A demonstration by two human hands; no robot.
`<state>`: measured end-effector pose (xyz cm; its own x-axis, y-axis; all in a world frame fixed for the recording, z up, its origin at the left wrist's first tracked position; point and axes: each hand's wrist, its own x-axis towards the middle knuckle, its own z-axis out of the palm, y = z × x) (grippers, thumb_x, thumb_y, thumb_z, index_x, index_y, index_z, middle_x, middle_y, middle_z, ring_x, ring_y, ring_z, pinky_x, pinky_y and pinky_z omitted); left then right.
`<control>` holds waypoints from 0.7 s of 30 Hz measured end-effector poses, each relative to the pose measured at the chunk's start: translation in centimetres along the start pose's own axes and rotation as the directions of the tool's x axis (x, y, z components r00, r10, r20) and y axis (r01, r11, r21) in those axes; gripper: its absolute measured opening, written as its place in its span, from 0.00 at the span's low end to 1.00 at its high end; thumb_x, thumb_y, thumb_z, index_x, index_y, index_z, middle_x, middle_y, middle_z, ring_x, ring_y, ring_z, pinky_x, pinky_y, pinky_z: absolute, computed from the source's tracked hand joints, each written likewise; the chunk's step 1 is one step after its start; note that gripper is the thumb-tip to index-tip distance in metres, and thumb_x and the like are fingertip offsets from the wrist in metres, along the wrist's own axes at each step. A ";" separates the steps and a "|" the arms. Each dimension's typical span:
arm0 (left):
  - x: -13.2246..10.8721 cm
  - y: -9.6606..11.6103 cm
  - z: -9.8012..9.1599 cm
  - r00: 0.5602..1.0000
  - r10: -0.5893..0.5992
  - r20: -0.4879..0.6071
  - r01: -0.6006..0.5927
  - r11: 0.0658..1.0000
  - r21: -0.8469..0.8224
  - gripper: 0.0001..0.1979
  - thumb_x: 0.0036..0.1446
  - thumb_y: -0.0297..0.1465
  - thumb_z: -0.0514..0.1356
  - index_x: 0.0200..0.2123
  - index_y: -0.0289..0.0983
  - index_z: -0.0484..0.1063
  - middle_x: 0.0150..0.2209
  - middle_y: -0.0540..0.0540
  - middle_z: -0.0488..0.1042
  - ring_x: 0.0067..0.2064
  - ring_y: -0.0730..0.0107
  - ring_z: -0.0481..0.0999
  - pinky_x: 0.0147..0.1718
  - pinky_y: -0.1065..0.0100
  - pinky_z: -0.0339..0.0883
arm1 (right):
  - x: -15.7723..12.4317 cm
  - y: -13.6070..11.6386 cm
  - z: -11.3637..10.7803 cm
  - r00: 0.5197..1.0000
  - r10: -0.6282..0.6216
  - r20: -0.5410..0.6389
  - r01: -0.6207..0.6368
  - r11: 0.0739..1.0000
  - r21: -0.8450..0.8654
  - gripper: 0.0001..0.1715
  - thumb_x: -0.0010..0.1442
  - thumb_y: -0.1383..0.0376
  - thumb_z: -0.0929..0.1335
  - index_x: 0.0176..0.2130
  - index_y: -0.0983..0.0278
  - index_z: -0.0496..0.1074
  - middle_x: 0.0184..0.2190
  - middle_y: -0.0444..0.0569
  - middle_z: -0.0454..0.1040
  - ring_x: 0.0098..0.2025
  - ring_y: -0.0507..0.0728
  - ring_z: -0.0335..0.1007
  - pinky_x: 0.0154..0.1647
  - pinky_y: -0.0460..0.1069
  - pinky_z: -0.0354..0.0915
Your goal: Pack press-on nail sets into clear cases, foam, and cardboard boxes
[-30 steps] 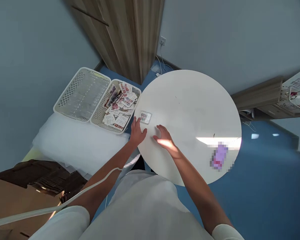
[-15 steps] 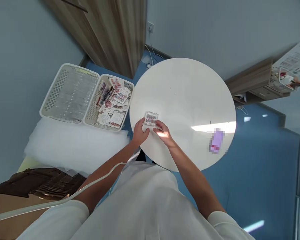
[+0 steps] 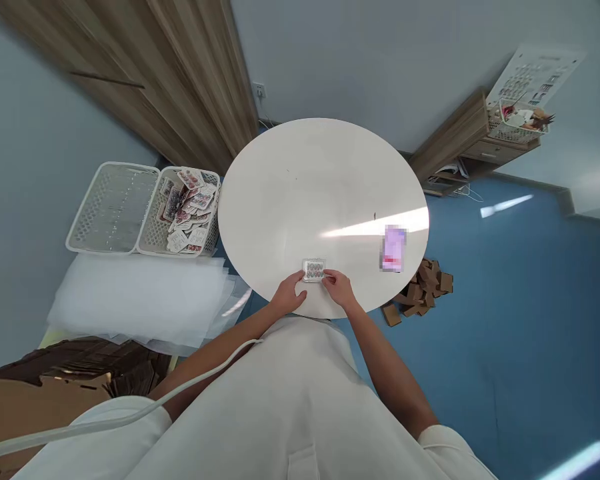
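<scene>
A small clear case of press-on nails (image 3: pixel 314 271) lies flat on the round white table (image 3: pixel 300 187), near the edge closest to me. Two rows of small nail shapes show through it. My left hand (image 3: pixel 289 295) is at the case's left side, fingertips against its edge and thumb spread away below. On the other side, my right hand (image 3: pixel 339 288) has its fingers bent together at the case's right edge, seeming to pinch it. What lies under the right fingertips is hidden.
To the left stand two white baskets: one holds clear plastic cases (image 3: pixel 117 207), the other printed nail cards (image 3: pixel 190 207). Translucent sheets (image 3: pixel 140 293) are stacked below them. A blurred purple object (image 3: pixel 393 248) lies on the table. Small brown boxes (image 3: pixel 423 290) are piled on the floor.
The view has shifted, bringing the floor boxes into sight. My right fingers have come from loosely spread to closed together at the case's right edge. My left hand stays at its left side.
</scene>
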<state>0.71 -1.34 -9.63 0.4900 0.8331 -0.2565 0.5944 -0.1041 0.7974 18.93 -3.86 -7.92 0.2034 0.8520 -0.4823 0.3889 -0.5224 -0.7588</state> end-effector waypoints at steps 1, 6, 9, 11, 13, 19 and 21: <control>-0.3 0.2 0.3 1.000 -0.002 -0.001 0.002 1.000 0.019 0.28 0.48 0.29 0.54 0.55 0.34 0.56 0.55 0.41 0.62 0.54 0.61 0.63 0.52 0.59 0.59 | -0.2 0.4 -0.2 1.000 -0.006 0.016 0.006 1.000 -0.005 0.20 0.51 0.65 0.63 0.45 0.63 0.68 0.45 0.49 0.70 0.43 0.52 0.69 0.47 0.49 0.64; -1.1 0.3 1.6 0.998 -0.026 -0.056 0.033 0.991 0.130 0.28 0.48 0.29 0.54 0.54 0.34 0.56 0.55 0.42 0.61 0.54 0.60 0.63 0.53 0.59 0.58 | -0.3 2.1 -0.1 0.992 -0.101 0.077 0.104 0.994 -0.032 0.19 0.51 0.68 0.63 0.45 0.65 0.68 0.45 0.50 0.69 0.41 0.52 0.69 0.46 0.48 0.64; -1.4 -0.1 2.3 0.998 -0.013 -0.063 0.025 0.978 0.206 0.27 0.48 0.28 0.54 0.54 0.34 0.56 0.55 0.42 0.61 0.55 0.60 0.61 0.54 0.58 0.57 | 0.0 2.8 0.3 0.976 -0.183 0.117 0.196 0.974 -0.110 0.19 0.51 0.70 0.62 0.45 0.64 0.68 0.44 0.50 0.69 0.40 0.52 0.68 0.45 0.49 0.64; -1.7 -0.5 2.6 0.999 0.013 -0.048 0.000 0.965 0.263 0.27 0.48 0.27 0.53 0.54 0.33 0.56 0.56 0.41 0.60 0.56 0.60 0.59 0.55 0.58 0.55 | 0.1 3.2 0.5 0.959 -0.242 0.146 0.268 0.944 -0.191 0.20 0.51 0.70 0.62 0.46 0.64 0.67 0.45 0.51 0.68 0.42 0.53 0.67 0.46 0.50 0.63; -1.9 -0.8 2.7 0.999 0.035 -0.038 -0.021 0.947 0.320 0.27 0.48 0.27 0.53 0.54 0.33 0.56 0.56 0.39 0.59 0.57 0.59 0.57 0.55 0.57 0.54 | 0.0 3.4 0.6 0.942 -0.299 0.150 0.331 0.897 -0.294 0.22 0.51 0.68 0.63 0.48 0.65 0.64 0.49 0.54 0.64 0.47 0.56 0.64 0.48 0.52 0.61; -2.2 -1.3 1.4 0.994 0.112 -0.016 -0.094 0.891 0.444 0.29 0.48 0.29 0.55 0.55 0.35 0.54 0.59 0.38 0.52 0.58 0.56 0.52 0.54 0.54 0.53 | 0.2 2.8 0.9 0.821 -0.504 0.267 0.563 0.643 -0.519 0.40 0.44 0.63 0.71 0.55 0.61 0.55 0.61 0.55 0.47 0.61 0.64 0.42 0.56 0.59 0.49; -2.1 -1.4 0.8 0.988 0.146 0.041 -0.148 0.872 0.467 0.30 0.47 0.27 0.56 0.55 0.35 0.53 0.58 0.39 0.52 0.58 0.56 0.53 0.54 0.54 0.52 | 0.7 2.6 1.2 0.789 -0.521 0.326 0.608 0.581 -0.541 0.41 0.43 0.64 0.72 0.54 0.60 0.55 0.61 0.54 0.47 0.62 0.64 0.40 0.57 0.60 0.47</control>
<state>-0.59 -3.36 -10.68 0.5972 0.7862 -0.1591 0.7434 -0.4680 0.4778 19.00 -4.65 -10.71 -0.3355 0.9333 -0.1279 0.8358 0.2323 -0.4975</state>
